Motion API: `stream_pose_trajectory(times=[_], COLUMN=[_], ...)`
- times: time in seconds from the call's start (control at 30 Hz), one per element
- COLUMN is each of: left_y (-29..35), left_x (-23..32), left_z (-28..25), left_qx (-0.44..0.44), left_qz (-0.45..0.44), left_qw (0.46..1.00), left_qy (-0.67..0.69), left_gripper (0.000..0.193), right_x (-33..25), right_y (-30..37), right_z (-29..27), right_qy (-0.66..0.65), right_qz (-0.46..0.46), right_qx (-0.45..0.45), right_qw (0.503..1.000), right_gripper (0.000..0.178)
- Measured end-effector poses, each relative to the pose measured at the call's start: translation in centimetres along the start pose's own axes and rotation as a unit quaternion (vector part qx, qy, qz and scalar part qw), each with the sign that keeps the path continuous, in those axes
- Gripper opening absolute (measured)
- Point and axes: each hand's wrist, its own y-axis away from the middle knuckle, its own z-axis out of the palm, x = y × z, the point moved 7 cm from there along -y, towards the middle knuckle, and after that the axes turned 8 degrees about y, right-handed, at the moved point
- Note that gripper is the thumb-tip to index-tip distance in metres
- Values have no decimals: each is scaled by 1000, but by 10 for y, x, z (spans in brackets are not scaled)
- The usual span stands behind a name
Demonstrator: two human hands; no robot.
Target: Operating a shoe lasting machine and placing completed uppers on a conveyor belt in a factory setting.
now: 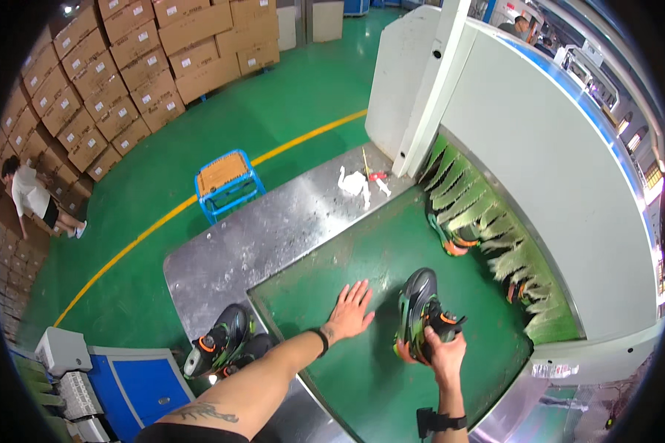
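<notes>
Shoe [419, 306] in the right hand [446, 353]: where exactly do you see it?

From my distant seat, I see it over the green worktop [314, 284], nearer to the right corner than to the left one. The toe points to the far edge. Whether the sole touches, I cannot tell.

And how is the grip?

Thumb and fingers pinch the shoe at its heel collar. I believe this part suits because it offers a rim to hold and leaves the toe uncovered.

What does the left hand [349, 314] do?

It holds nothing. Its fingers are spread, palm down, between the left edge and the shoe. Maybe this is for balance; contact I cannot confirm.

Other shoes?

A dark pair [231, 328] is on the metal ledge [218, 273], outside the left edge, probably for easy reach. At the right edge, more shoes [454, 240] are partly covered by the fringe [488, 214]; its slits perhaps let things pass.
</notes>
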Motion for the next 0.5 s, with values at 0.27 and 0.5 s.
stream_pose_trajectory(times=[0.27,0.5], left_y=[-8,0], left_x=[-7,-17], left_z=[4,14], left_qx=[24,11], left_qz=[-27,-51], left_qw=[999,991], left_qy=[31,121], left_gripper=[64,67], right_x=[-27,5], right_y=[-188,-221], right_z=[88,126], right_qy=[206,122], right_qz=[-146,-152], right_qx=[33,31], right_qw=[967,980], right_gripper=[56,58])
